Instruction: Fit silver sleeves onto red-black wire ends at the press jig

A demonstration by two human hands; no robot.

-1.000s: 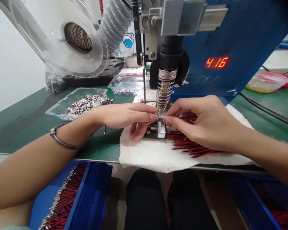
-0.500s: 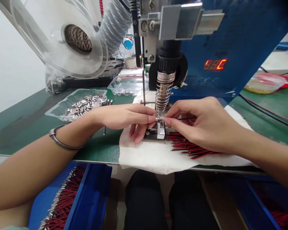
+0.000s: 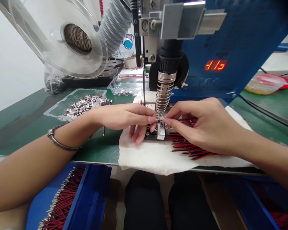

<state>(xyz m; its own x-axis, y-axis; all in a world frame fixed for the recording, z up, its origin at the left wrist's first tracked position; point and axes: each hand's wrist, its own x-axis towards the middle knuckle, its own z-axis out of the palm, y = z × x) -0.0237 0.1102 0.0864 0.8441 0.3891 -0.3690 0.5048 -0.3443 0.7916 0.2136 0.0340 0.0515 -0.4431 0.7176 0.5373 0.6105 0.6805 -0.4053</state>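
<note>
Red wire [image 3: 160,120], one, between two hands [image 3: 127,117] [image 3: 204,123]

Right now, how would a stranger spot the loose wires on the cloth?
Find the blue machine with the red display. On the white cloth before it, the red-and-black wires lie partly beneath the right hand. Those in the blue bin at lower left end in silver connectors; these show only thin tips.

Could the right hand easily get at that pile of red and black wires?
Probably yes: the pile of red and black wires lies close by the right hand, with nothing visible between. But its fingers pinch a single wire, so they may need freeing first.
</note>
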